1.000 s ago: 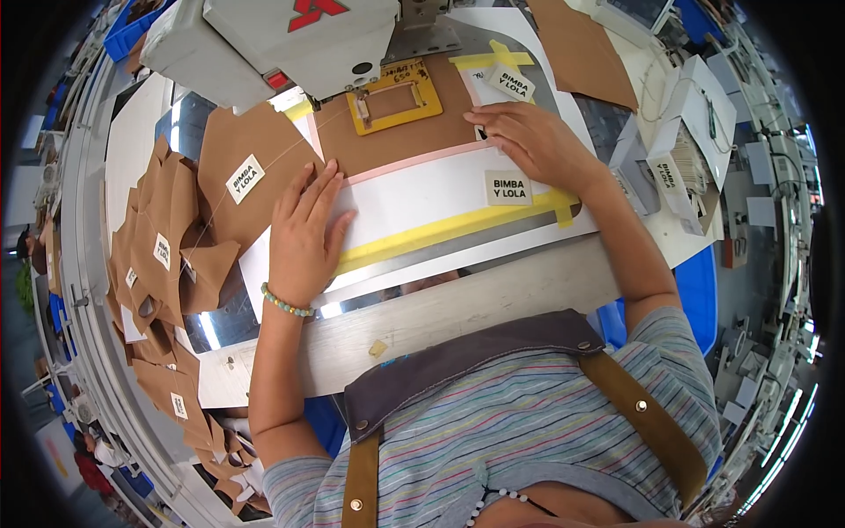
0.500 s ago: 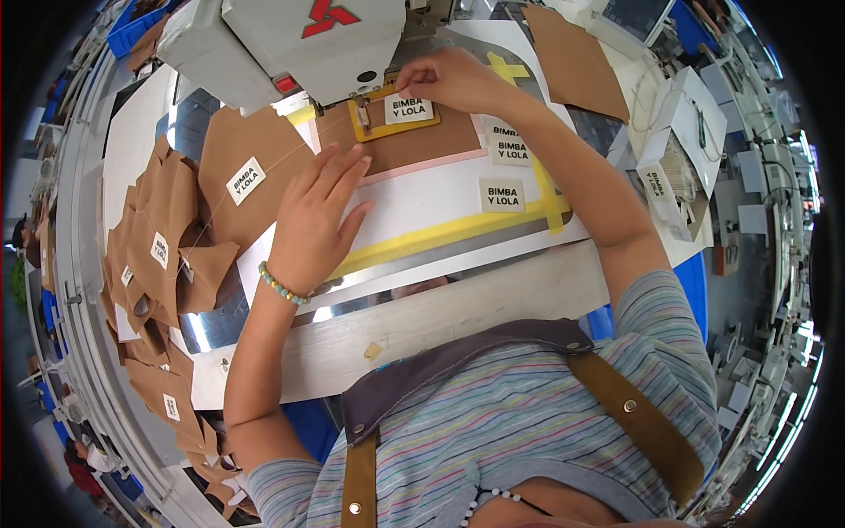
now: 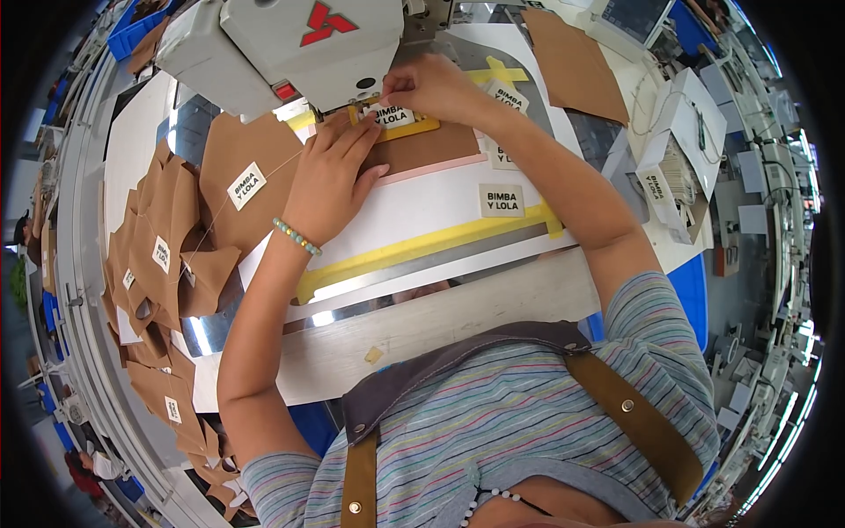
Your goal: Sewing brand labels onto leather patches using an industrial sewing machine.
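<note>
Under the white sewing machine head (image 3: 308, 48), a small white printed label (image 3: 393, 115) sits within a yellow template frame (image 3: 421, 126) on a brown sheet (image 3: 431, 146). My left hand (image 3: 334, 176) lies over the sheet's left part, fingers extended, their tips touching the frame area at the label's left end. My right hand (image 3: 427, 92) is just above the label, thumb and fingers pinched; what they hold, if anything, is hidden. Loose labels (image 3: 501, 200) lie on the white board (image 3: 449, 186), which has yellow tape strips (image 3: 405, 243) along it.
Brown pieces with labels (image 3: 202, 282) are heaped at the left. Another brown sheet (image 3: 572, 70) lies at upper right, beside an open white box of labels (image 3: 678, 154). Blue bins (image 3: 691, 299) stand below the table edge (image 3: 458, 308). Other people (image 3: 84, 462) appear at the far left.
My right hand moved from the board's right side to the yellow frame, where a label now sits. My left hand has slid forward and up toward the frame.
</note>
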The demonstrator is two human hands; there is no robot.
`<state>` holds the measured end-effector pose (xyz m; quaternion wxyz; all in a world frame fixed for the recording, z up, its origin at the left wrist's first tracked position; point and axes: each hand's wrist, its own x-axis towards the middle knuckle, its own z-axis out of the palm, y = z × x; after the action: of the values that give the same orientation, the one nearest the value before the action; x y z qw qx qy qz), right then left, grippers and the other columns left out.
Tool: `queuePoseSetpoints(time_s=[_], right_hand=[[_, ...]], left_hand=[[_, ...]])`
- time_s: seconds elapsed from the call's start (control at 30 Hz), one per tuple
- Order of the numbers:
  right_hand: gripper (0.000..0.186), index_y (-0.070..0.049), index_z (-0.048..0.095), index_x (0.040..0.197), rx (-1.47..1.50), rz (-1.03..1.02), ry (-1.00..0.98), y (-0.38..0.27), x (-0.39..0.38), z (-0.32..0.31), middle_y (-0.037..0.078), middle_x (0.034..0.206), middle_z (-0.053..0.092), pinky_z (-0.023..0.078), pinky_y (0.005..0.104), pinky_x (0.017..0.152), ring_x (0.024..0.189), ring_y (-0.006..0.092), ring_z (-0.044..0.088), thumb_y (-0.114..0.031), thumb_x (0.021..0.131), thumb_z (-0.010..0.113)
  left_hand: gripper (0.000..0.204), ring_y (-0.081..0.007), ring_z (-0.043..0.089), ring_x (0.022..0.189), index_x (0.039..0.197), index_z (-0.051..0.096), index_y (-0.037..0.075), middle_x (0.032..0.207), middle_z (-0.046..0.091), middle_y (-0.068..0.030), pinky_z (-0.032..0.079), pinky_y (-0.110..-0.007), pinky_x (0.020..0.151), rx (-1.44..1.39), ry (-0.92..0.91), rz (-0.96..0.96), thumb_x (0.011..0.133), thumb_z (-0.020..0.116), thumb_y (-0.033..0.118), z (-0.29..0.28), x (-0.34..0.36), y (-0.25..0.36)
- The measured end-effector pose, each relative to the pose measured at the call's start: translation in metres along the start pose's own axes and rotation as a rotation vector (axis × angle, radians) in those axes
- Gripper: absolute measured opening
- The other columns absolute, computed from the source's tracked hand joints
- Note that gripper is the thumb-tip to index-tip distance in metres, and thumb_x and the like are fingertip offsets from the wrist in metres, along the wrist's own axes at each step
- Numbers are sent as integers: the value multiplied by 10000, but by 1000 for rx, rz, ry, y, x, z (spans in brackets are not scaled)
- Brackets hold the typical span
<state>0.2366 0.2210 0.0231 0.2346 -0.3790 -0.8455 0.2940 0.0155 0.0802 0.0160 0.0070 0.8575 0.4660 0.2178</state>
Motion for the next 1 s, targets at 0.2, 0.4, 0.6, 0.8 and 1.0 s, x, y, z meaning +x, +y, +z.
queuePoseSetpoints(time_s=[0.2, 0.4, 0.6, 0.8, 1.0], right_hand=[[190, -87, 830, 1073, -207, -201, 15, 6, -11, -10, 87, 1087, 764, 586, 397, 871, 979, 282, 746, -201, 942, 751], [229, -99, 814, 1147, -373, -327, -52, 11, -41, -31, 66, 1281, 717, 560, 410, 1027, 1214, 295, 668, -91, 980, 659], [217, -69, 799, 1107, -527, -524, -7, 11, -47, -22, 64, 1279, 727, 539, 414, 1080, 1246, 278, 653, -64, 939, 661], [224, -42, 767, 1107, -671, -493, -45, 0, -43, -11, 86, 1226, 732, 549, 412, 1047, 1161, 281, 669, -47, 905, 668], [331, -82, 782, 1222, -485, -565, 43, 11, -42, 10, 47, 1297, 742, 559, 395, 1067, 1250, 269, 661, -28, 930, 636]], left_hand=[[524, -381, 490, 1465, 1440, 654, 43, 1559, 604, -91, 440, -495, 1213, 8, 16, 4, 959, 777, 207, 12, 2, -9], [475, -388, 478, 1474, 1393, 674, 31, 1556, 602, -118, 418, -494, 1240, -103, 35, -4, 948, 771, 166, 15, 3, -14], [453, -394, 484, 1469, 1385, 669, 26, 1555, 600, -130, 414, -487, 1244, -64, 49, 1, 960, 757, 156, 15, 3, -12], [379, -398, 488, 1469, 1319, 671, 10, 1508, 633, -133, 421, -485, 1232, -117, 42, 13, 971, 745, 141, 12, 6, -14], [404, -399, 515, 1443, 1345, 654, 9, 1443, 655, -152, 446, -486, 1208, -76, 47, 25, 964, 740, 110, 10, 5, -11]])
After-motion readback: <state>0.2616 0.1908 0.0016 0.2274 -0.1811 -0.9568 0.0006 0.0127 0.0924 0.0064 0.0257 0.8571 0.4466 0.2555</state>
